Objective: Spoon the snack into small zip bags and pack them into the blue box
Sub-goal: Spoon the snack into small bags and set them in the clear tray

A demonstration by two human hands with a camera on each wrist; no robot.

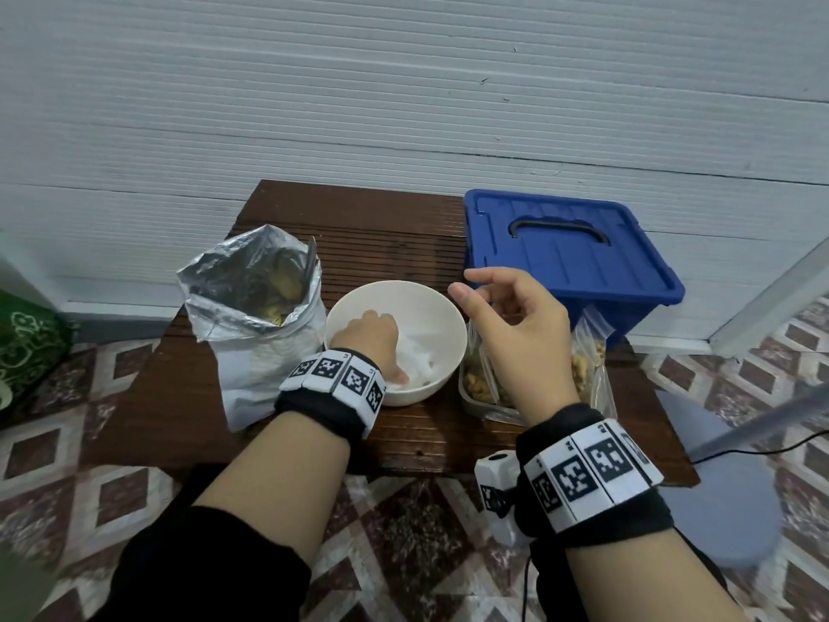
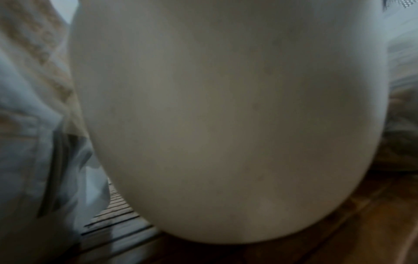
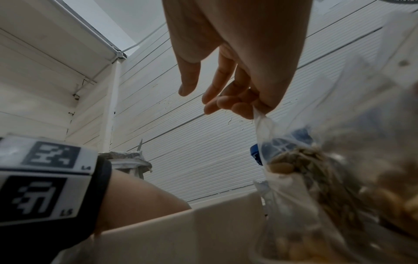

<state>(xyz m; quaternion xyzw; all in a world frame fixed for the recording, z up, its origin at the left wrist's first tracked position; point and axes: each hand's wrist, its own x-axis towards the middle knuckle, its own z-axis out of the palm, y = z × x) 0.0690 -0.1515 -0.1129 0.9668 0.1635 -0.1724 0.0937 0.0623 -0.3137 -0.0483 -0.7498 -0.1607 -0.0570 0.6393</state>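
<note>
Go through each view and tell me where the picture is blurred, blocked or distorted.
Head view: mostly sharp, wide-angle bending at the edges, motion blur at lower right. Left wrist view: almost filled by the soft, out-of-focus outer wall of the bowl; dim. Right wrist view: right hand fairly sharp, filled zip bag close to the lens and blurred.

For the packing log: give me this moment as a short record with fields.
left hand: inside the cream bowl, on white empty bags; grip hidden
right hand: pinches the top of a filled zip bag
filled zip bags: standing in a shallow tray, right of the bowl
blue box: lid on, behind the tray
foil snack bag: open, left of the bowl, spoon handle sticking out
</note>
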